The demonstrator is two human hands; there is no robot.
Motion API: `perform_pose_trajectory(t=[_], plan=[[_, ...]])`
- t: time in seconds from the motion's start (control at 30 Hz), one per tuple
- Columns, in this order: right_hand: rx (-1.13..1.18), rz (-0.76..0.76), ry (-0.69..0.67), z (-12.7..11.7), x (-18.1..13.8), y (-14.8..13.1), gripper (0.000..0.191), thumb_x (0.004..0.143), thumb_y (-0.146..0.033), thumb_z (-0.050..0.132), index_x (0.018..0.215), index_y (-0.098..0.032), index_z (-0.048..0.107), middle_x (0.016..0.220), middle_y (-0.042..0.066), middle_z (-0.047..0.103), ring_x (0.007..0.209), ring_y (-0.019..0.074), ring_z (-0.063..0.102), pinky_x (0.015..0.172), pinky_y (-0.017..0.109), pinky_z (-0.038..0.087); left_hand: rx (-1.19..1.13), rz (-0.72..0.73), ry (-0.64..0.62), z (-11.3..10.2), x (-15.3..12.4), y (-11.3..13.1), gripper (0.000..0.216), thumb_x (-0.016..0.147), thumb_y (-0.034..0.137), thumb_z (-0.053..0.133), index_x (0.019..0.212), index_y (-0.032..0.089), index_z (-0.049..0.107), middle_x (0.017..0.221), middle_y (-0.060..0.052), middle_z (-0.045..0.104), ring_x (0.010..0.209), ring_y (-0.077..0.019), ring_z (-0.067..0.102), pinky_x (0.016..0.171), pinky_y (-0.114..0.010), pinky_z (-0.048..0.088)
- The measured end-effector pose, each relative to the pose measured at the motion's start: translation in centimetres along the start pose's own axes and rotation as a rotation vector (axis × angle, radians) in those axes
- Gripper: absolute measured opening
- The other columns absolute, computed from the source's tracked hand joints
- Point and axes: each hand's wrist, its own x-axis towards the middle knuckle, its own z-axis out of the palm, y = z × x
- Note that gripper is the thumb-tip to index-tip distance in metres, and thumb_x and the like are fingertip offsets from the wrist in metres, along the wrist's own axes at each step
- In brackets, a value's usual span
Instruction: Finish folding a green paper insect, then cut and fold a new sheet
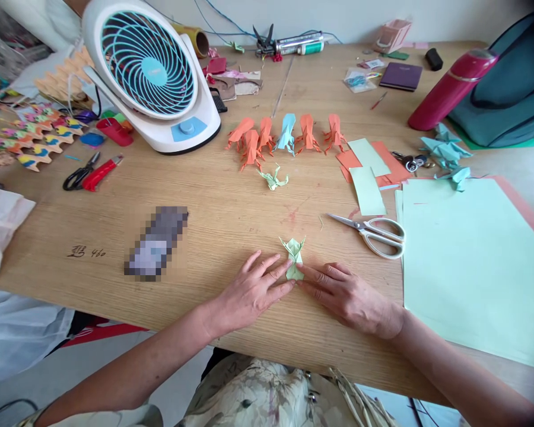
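Note:
A small piece of folded pale green paper (295,270) lies flat on the table in front of me, with thin pointed prongs at its far end. My left hand (253,290) rests at its left side, fingers spread and the fingertips touching the paper. From the right, my right hand (347,296) reaches in with its index finger and thumb stretched out to the paper's edge, the other fingers bent. Beyond it stands a finished pale green paper figure (273,178). To the right of the paper lie scissors (374,232) with white handles, blades partly apart.
Several orange paper figures (250,151) and a blue paper figure (287,133) stand farther back. Green paper strips (368,191) and large green sheets (467,255) lie right. A fan (200,127), red-handled cutter (102,173), blurred phone-like object (156,243) and pink bottle (454,89) also occupy the table.

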Motion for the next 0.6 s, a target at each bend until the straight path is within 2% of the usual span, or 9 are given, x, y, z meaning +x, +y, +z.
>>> perform_pose_trajectory(t=[0.17,0.3,0.47,0.6], plan=[[-0.026,-0.042,-0.020,-0.2,0.2,-0.2,0.038,0.096,-0.011,0.042,0.127,-0.017,0.063,0.150,0.014,0.050,0.106,0.0285,0.061,0.087,0.049,0.052,0.026,0.029,-0.005,-0.2,0.0,0.0,0.044,0.094,0.011,0.053,0.136,0.026,0.054,0.156,-0.012,0.041,0.143,-0.0318,0.037,0.114,-0.061,0.034],[-0.045,-0.031,-0.045,-0.1,0.3,-0.6,0.035,0.094,-0.012,0.045,0.124,-0.014,0.064,0.148,0.018,0.051,0.105,0.0300,0.061,0.085,0.049,0.053,0.042,0.039,-0.013,-0.3,0.0,0.1,0.038,0.095,0.023,0.056,0.133,0.023,0.055,0.155,-0.016,0.041,0.143,-0.0352,0.038,0.112,-0.061,0.036],[-0.046,-0.012,-0.037,0.3,0.2,-1.0,0.034,0.094,-0.012,0.046,0.125,-0.013,0.061,0.146,0.019,0.052,0.116,0.0320,0.057,0.092,0.051,0.052,0.041,0.036,-0.031,-0.2,0.0,0.4,0.054,0.089,0.035,0.067,0.138,0.023,0.049,0.157,-0.018,0.037,0.146,-0.0365,0.033,0.112,-0.061,0.035],[0.019,0.033,0.022,0.4,0.1,-1.0,0.025,0.099,-0.013,0.042,0.111,-0.017,0.064,0.144,0.016,0.055,0.105,0.0265,0.061,0.089,0.046,0.054,0.057,0.056,-0.041,0.0,-0.1,0.4,0.062,0.085,0.048,0.067,0.139,0.022,0.049,0.157,-0.020,0.036,0.145,-0.0395,0.033,0.114,-0.061,0.031]])
